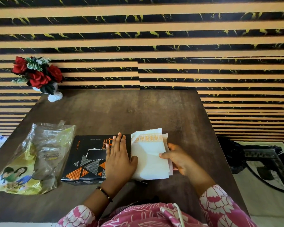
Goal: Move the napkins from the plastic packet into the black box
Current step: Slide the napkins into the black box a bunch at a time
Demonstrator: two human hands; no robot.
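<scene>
While right hand (pixel 179 158) pinches napkins (pixel 150 154) mid-frame, left hand (pixel 119 154) flat, holding nothing, on closed box (pixel 87 159); loose stack may fan, slip.

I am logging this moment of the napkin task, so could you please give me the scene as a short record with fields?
left hand: flat on the black box
right hand: grip on the napkins
napkins: right of the box, outside it
plastic packet: left of the box, looks emptied
table: dark wood
flower vase: far left corner
</scene>
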